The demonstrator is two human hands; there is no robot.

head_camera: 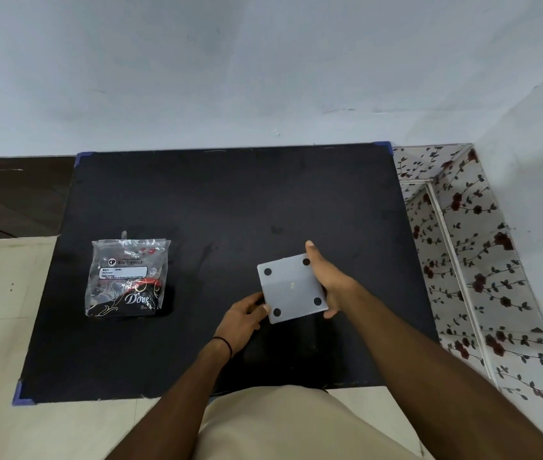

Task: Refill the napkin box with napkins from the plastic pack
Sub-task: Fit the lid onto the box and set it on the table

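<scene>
Fingers of right hand wrapped over right edge of square white plastic napkin box, gripping it. Fingers of left hand pinched on near-left corner. Box held underside up, four black round pads showing, above black rectangular mat. Clear crinkled plastic napkin pack lay well apart, left on mat.

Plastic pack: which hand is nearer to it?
Left. The left hand grips the box's near-left corner, right of the plastic pack; the right hand holds the box's far side, further away.
</scene>
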